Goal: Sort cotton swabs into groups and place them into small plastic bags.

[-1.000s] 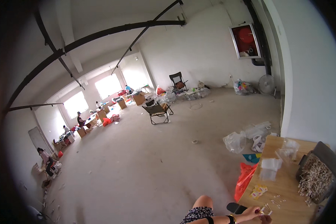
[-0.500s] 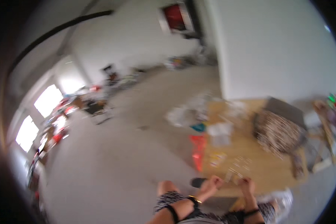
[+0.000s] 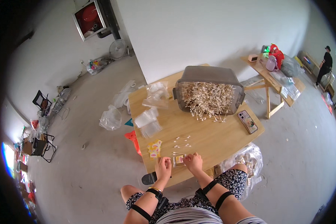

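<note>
A small clear packet of cotton swabs (image 3: 179, 161) with a yellow and pink label lies near the table's front edge, between my hands. Closed fingers of my right hand (image 3: 193, 163) meet its right edge. My left hand (image 3: 163, 168) is curled just left of it, fingertips pinched; what they hold, if anything, is too small to make out. Several loose cotton swabs (image 3: 182, 141) lie in small rows beyond the packet. Printed yellow label cards (image 3: 154, 148) are piled on the left. Farther back, a grey plastic bin (image 3: 212, 73) on its side spills a heap of cotton swabs (image 3: 207, 98).
Clear plastic bags (image 3: 147, 119) lie along the left of the wooden table (image 3: 209, 142). A phone (image 3: 247, 122) rests at its right edge. A filled clear bag (image 3: 250, 158) stands by my knee. Another wooden table (image 3: 265, 76) holds items; a person (image 3: 326, 65) stands far right.
The view has swung to the right and steadied, so the table sits nearer the middle. My hands stay at the table's front edge, close around the packet.
</note>
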A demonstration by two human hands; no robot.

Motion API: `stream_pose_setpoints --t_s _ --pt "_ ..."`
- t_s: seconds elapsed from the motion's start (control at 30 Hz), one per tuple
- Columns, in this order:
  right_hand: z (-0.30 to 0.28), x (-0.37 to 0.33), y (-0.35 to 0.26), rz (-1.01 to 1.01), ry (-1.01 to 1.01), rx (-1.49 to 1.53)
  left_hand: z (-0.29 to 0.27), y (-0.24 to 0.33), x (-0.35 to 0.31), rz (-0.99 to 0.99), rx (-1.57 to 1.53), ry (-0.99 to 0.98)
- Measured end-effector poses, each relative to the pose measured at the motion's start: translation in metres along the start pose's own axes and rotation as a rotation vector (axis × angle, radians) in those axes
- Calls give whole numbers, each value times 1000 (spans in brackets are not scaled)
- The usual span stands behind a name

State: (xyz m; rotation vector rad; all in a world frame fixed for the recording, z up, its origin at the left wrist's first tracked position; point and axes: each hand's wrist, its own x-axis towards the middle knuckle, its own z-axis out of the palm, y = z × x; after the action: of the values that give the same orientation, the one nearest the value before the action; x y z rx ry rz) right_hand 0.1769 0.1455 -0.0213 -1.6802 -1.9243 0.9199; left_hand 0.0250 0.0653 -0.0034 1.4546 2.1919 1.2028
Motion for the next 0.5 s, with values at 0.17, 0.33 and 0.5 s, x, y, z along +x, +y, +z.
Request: stream_pose_setpoints --t_s 0.17,0.33,0.5 --pt "-10 -4 21 -75 132 50 15 0 20 176 181 -66" --pt "-22 -11 38 -134 139 110 20 4 38 443 412 -146" --pt "-20 -15 44 -179 127 156 20 6 35 404 481 -298"
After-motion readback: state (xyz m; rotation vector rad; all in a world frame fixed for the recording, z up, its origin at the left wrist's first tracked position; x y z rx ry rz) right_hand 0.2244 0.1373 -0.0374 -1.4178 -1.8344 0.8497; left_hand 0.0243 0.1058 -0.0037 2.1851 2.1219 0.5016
